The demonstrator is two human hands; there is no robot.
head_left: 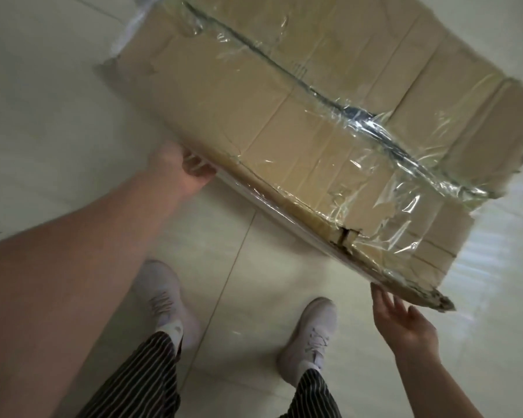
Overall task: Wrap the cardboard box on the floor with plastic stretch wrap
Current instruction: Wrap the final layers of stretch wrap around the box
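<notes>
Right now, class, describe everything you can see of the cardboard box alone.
The cardboard box is brown, flat-looking and creased into panels, with ragged, torn edges at its right end. Clear stretch wrap covers much of it, wrinkled and bunched into a ropy diagonal band. It lies slantwise over the pale tiled floor. The left hand grips its near edge; the right hand touches the near right corner with straight fingers.

Fingertips of the left hand (187, 170) are hidden under the edge of the flat brown cardboard box (284, 122), whose far side beyond that hand is blurred and cut off at the top.
</notes>
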